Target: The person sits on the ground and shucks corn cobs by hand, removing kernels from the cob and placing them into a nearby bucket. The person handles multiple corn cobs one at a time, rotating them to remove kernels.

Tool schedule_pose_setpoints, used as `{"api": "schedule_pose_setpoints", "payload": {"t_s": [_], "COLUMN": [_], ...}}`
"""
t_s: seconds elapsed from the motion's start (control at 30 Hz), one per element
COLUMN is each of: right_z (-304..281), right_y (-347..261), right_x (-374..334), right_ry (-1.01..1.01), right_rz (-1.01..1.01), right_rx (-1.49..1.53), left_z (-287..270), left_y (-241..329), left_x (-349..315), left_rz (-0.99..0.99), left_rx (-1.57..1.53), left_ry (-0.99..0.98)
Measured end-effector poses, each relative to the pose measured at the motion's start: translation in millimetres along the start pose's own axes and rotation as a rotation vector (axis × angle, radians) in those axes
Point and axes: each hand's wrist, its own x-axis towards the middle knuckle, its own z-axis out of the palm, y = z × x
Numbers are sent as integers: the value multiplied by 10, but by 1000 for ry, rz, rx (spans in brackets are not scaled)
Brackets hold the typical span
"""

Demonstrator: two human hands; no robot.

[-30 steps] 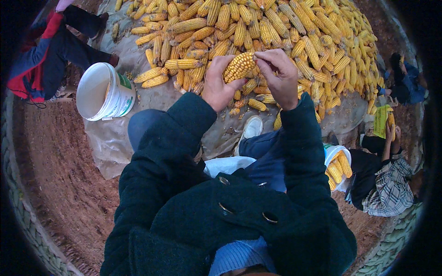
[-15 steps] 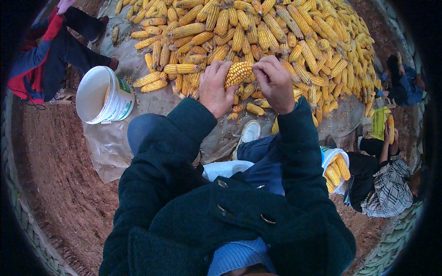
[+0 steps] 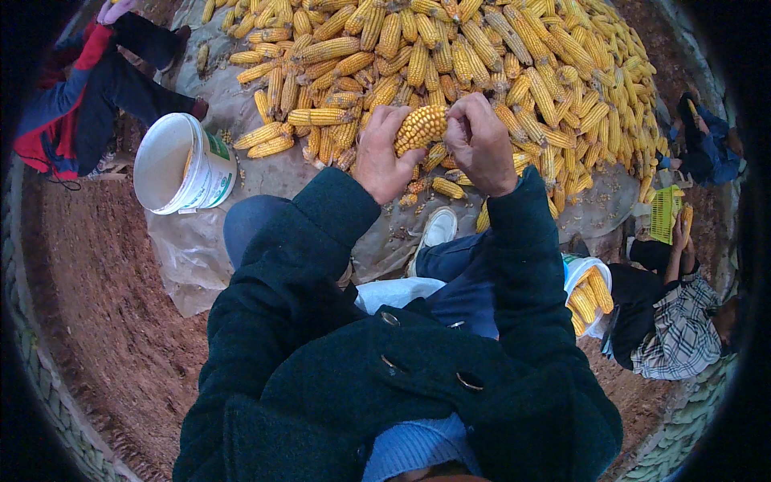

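In front of me, over the near edge of a heap of corn ears (image 3: 554,88), my left hand (image 3: 381,165) is closed round a yellow ear of corn (image 3: 419,130). The ear lies tilted, its rows of kernels showing above my thumb. My right hand (image 3: 487,154) is at the ear's right end, its thumb and fingers pinched together there. The fingertips partly hide that end, so I cannot see whether loose kernels are between them.
A white bucket (image 3: 215,178) stands left on a grey sheet (image 3: 189,269). Another bucket (image 3: 575,271), holding corn ears, is right of my leg. A person (image 3: 64,136) sits far left; two people are at right, one holding an ear beside a yellow-green basket (image 3: 662,215).
Both hands stay at the ear, with only a slight shift. My right hand has turned and risen a little at the ear's end. The view has drifted slightly.
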Motion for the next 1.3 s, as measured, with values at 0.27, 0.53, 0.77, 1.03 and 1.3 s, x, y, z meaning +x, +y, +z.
{"api": "schedule_pose_setpoints", "payload": {"t_s": [0.27, 0.53, 0.77, 1.03, 1.3], "right_z": [-28, -46, -64, -10, -41], "right_y": [-29, 22, 8, 12, -17], "right_x": [34, 35, 31, 7, -11], "right_ry": [40, 7, -92, -19, -49], "right_rz": [26, -121, -92, -38, 49], "right_rx": [122, 30, -44, -23, 101], "left_z": [1, -21, -35, 0, 15], "left_y": [-34, 26, 49, 25, -35], "left_x": [16, -4, -18, -4, 16], "left_rz": [-23, 52, 47, 32, -14], "left_rx": [-50, 184, 214, 63, -75], "left_ry": [44, 67, 38, 19, 95]}}
